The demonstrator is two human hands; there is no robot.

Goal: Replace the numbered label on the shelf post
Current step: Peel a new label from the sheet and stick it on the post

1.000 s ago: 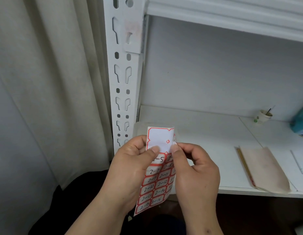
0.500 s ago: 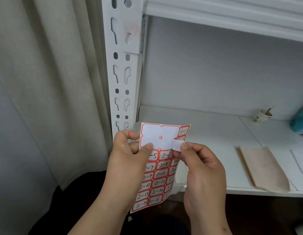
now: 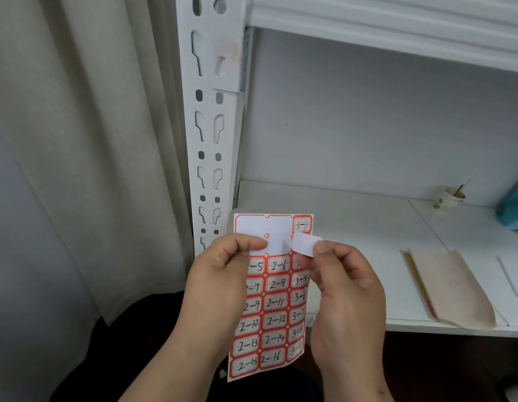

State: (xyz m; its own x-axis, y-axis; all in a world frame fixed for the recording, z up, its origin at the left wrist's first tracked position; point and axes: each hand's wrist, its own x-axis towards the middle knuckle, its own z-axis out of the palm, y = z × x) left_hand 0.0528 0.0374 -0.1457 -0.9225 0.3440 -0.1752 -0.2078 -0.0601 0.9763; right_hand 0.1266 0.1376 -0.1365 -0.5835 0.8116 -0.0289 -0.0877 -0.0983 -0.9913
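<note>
Two hands at a label sheet, shelf post beyond
Left hand (image 3: 223, 274) grips the label sheet (image 3: 273, 314) by its upper left; right hand (image 3: 343, 288) pinches a peeled label (image 3: 305, 244), blank side showing, just right of the sheet's top. Above and behind the left hand rises the slotted shelf post (image 3: 210, 158)

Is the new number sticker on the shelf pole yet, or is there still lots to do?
Not yet. The post bears no label now, only a faint pinkish patch near its top, so the old one looks gone. The left hand holds the sticker sheet, and the right hand pinches a small sticker lifted from it. Sticking it onto the post is left.
</note>
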